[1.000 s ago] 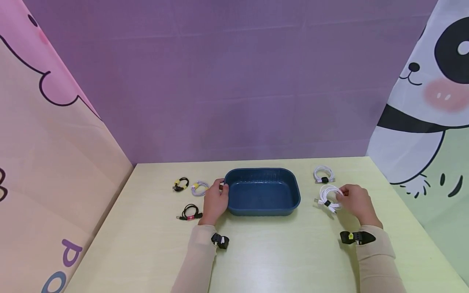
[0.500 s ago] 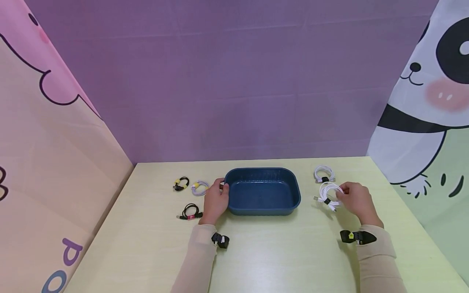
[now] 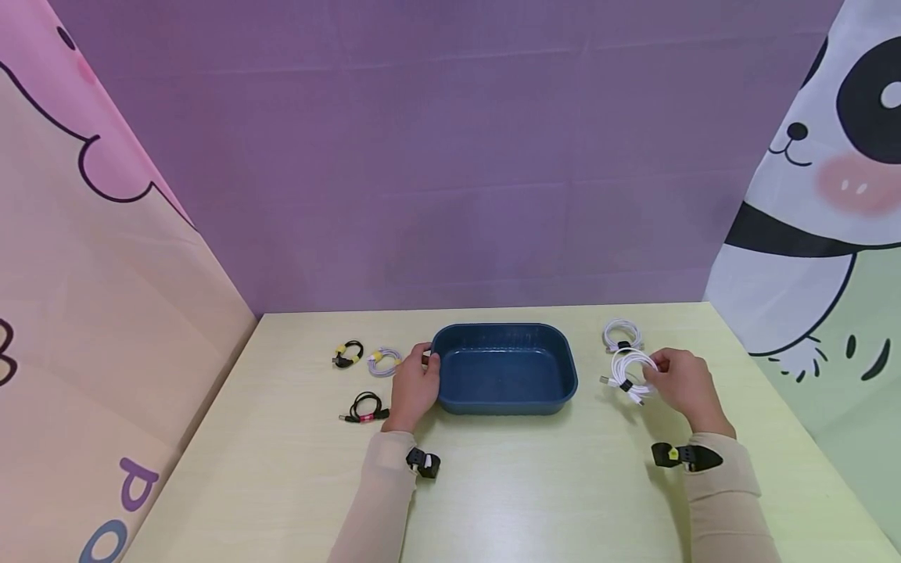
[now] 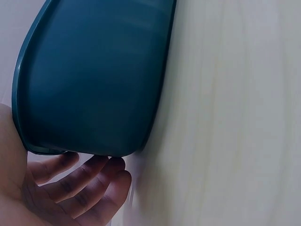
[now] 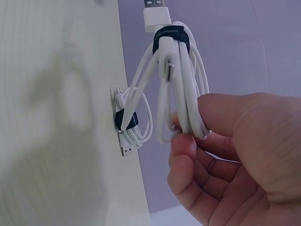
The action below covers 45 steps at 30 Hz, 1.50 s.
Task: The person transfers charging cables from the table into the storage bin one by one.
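Note:
My right hand (image 3: 684, 385) pinches a coiled white USB cable (image 3: 629, 374) by its loop, between thumb and fingers. In the right wrist view a black strap (image 5: 171, 38) binds the coil, which hangs above the table with its USB plug (image 5: 157, 18) pointing away from the hand. A dark blue plastic basin (image 3: 503, 408) stands mid-table with nothing in it. My left hand (image 3: 414, 389) grips its left end; in the left wrist view the fingertips (image 4: 117, 164) press under the rim of the end wall and the thumb side lies along the rim.
Another coiled white cable (image 3: 622, 324) lies behind the held one. Left of the basin lie a black cable with yellow ends (image 3: 348, 354), a pale lilac cable (image 3: 381, 370) and a black cable with a red band (image 3: 366, 407). A purple backdrop (image 3: 464, 195) rises behind the table (image 3: 521, 493).
The held white cable has risen slightly, with its coil shifting a little farther from the person. The left hand and basin have stayed put.

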Available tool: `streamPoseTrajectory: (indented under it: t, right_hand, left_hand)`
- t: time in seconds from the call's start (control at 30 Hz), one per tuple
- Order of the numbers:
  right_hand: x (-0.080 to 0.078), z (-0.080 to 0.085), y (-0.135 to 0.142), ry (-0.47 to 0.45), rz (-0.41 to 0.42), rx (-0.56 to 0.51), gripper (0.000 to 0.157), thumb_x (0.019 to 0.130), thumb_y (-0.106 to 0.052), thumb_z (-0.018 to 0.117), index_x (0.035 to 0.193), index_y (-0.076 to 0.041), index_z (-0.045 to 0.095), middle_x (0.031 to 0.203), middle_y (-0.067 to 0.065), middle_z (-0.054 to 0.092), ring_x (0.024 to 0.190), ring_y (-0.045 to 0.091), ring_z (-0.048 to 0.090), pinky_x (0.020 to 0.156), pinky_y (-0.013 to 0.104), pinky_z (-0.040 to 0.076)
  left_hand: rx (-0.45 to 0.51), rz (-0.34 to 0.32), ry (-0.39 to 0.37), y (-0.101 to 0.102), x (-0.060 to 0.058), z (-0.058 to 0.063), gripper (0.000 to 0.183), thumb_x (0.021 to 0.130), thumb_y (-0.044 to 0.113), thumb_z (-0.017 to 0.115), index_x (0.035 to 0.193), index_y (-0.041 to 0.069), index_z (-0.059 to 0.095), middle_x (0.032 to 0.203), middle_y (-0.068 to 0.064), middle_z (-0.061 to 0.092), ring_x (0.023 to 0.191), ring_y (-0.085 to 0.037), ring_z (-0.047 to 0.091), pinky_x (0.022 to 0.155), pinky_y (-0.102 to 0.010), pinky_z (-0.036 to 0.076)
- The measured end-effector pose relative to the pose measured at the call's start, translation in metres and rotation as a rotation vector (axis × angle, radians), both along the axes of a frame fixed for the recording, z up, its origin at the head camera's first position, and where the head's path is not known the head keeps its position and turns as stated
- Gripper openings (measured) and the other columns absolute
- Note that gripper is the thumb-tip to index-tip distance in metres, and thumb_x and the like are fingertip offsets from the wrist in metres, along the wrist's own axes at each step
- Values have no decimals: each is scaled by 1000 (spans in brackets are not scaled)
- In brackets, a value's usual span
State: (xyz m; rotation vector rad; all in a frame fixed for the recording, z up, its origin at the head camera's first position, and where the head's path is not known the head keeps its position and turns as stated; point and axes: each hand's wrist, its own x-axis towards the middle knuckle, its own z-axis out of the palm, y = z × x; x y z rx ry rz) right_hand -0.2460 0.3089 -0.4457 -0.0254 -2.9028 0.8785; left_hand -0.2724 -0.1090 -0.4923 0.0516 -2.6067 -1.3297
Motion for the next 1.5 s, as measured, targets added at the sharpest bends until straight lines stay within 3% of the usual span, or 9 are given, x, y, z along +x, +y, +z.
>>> streamPoseTrajectory:
  t: [0.33,0.67,0.97,1.5]
  right_hand:
    - [0,2,-2,5,4,-10,23,94,-13,65,101,9,69,82,14,67,74,22,57,62,31,42]
    - [1,1,-5,19,9,-19,23,95,-14,65,101,7,69,83,13,67,74,21,56,63,31,42]
    - [0,2,-7,41,10,-35,23,95,-14,65,101,7,69,81,12,69,73,20,57,62,31,43]
    - [2,7,-15,66,-1,-60,21,95,-15,66,100,5,69,82,13,71,69,17,56,61,31,44]
  left_hand:
    - [-8,2,3,0,0,-1,37,107,23,52,138,5,59,106,-14,71,82,-23,64,69,-33,51]
    - [12,-1,-7,1,1,-2,41,107,22,51,146,9,55,105,-13,70,70,-17,60,59,-29,45]
    - [-16,-20,20,2,2,0,45,107,20,51,152,15,50,102,-12,71,85,-22,68,69,-35,51]
    - [-30,-22,29,3,3,1,45,107,20,50,152,16,51,104,-13,72,90,-26,69,75,-41,55]
